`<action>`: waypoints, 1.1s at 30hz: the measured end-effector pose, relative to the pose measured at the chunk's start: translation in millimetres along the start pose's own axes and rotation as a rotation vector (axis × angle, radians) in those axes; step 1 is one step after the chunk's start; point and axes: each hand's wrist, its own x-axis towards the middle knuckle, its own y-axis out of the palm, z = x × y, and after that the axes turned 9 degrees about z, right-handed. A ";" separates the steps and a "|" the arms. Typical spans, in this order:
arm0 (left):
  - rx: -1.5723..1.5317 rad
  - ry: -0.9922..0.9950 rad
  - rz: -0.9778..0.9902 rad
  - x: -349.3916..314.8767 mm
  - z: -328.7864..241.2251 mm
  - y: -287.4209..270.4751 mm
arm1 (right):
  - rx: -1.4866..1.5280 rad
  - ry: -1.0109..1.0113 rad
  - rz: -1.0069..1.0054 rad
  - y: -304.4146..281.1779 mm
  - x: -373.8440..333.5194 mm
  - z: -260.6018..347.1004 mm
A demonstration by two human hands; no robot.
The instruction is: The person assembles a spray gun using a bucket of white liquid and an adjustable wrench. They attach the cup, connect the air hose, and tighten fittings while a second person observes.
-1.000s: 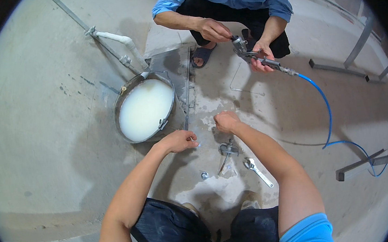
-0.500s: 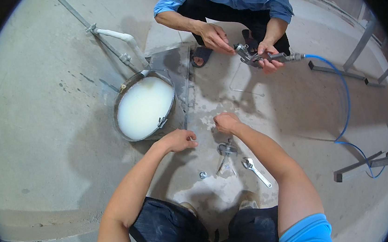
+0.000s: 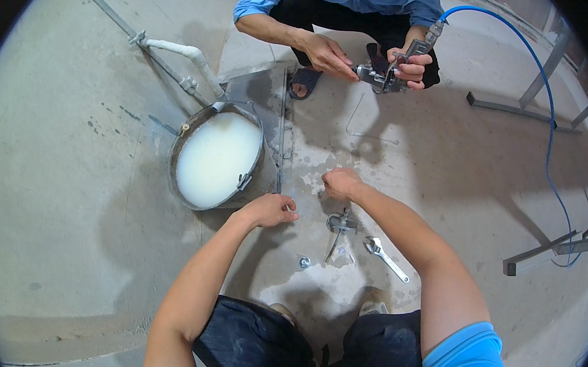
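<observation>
My left hand (image 3: pixel 273 209) is over the floor beside the bucket, fingers curled with the tips close together; a small thing may be between them, but I cannot make it out. To its right is my right hand (image 3: pixel 341 182), its fingers bent in and their tips hidden from view. Just below that hand stands a round metal part (image 3: pixel 341 221) with a thin stem, apart from both hands. An adjustable wrench (image 3: pixel 388 259) lies to the right of it, and a small metal ring-like piece (image 3: pixel 305 262) to the left.
Across from me a crouching person in a blue shirt holds a spray gun (image 3: pixel 383 77) joined to a blue hose (image 3: pixel 548 99). A dark bucket (image 3: pixel 255 180) of milky liquid stands at left under a white pipe (image 3: pixel 182 51). A bent wire (image 3: pixel 367 134) and metal frame legs (image 3: pixel 510 112) are around.
The other person has tilted the spray gun, raising its hose end, and the blue hose has swung up and right. The metal part's stem shows at a different angle. My hands hardly moved.
</observation>
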 end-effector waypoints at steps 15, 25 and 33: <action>-0.026 -0.017 0.011 -1.3 -3.1 0.3 | 0.014 0.009 0.018 -0.1 0.4 1.2; -0.007 -0.002 -0.007 3.6 2.6 3.1 | -0.010 -0.026 0.009 2.8 2.8 -0.7; -0.011 -0.015 -0.003 1.9 -2.1 0.8 | 0.021 0.007 0.048 -1.5 1.4 2.4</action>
